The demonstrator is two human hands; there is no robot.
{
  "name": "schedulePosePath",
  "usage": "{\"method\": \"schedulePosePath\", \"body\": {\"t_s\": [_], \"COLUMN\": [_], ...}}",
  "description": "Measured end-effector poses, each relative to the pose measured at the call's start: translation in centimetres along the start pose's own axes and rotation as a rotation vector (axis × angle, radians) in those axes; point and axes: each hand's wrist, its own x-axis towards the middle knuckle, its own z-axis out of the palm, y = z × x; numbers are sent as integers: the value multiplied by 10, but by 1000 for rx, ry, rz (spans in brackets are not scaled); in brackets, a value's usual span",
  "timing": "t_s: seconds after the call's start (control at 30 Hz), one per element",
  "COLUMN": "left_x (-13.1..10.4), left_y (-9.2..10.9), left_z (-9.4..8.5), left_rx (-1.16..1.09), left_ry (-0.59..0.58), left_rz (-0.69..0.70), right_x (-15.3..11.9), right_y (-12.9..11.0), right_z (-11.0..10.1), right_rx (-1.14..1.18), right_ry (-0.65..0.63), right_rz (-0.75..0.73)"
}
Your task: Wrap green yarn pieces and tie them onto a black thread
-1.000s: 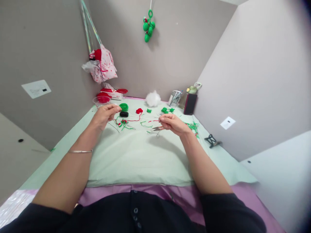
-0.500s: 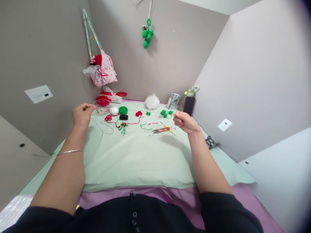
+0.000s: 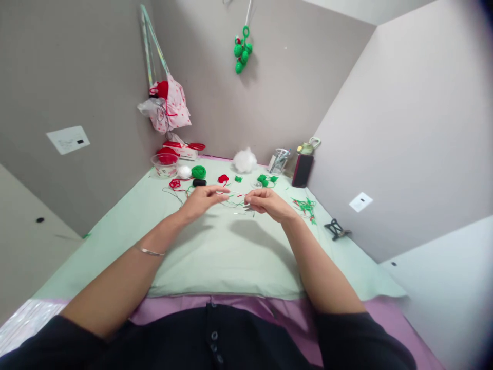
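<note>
Over the middle of the table my left hand (image 3: 204,200) reaches in with fingers stretched, thumb and forefinger tips apart. A short pale thread (image 3: 238,193) spans the gap from its fingertips to my right hand (image 3: 268,202). That right hand is closed in a pinch on the thread. Below its fingers the blades of thread snips (image 3: 249,208) show; their handles are hidden. Behind the hands lie a black spool (image 3: 199,182), a red crocheted piece (image 3: 223,178), a small green piece (image 3: 238,179) and several green crocheted balls (image 3: 263,180).
Green yarn (image 3: 198,172), a white ball (image 3: 184,172) and a clear bowl (image 3: 165,167) stand back left. White stuffing (image 3: 245,160), a cup of tools (image 3: 279,161) and a dark phone (image 3: 302,170) are at the back. Green yarn scraps (image 3: 305,207) and a black stand (image 3: 337,229) lie right.
My hands were wide apart and have come close together over the table's middle. My left fingers have loosened from a pinch. The view has shifted slightly.
</note>
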Motion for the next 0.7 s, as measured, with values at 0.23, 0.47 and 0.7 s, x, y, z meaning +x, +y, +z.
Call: {"method": "schedulePosePath", "body": {"t_s": [0.23,0.47,0.7], "left_x": [-3,7,9], "left_y": [0,-13,-14], "left_z": [9,-22,-34], "left_rx": [-120,-190,-238], "left_ry": [-157,67,178], "left_rz": [-116,-136,-111], "right_x": [-5,-8,-1], "right_y": [-2,-3,8], "right_z": [12,-11,-15], "right_rx": [-36,-9,-132], "right_ry": [-110,-85,9], "right_rz": [-31,20,37]}}
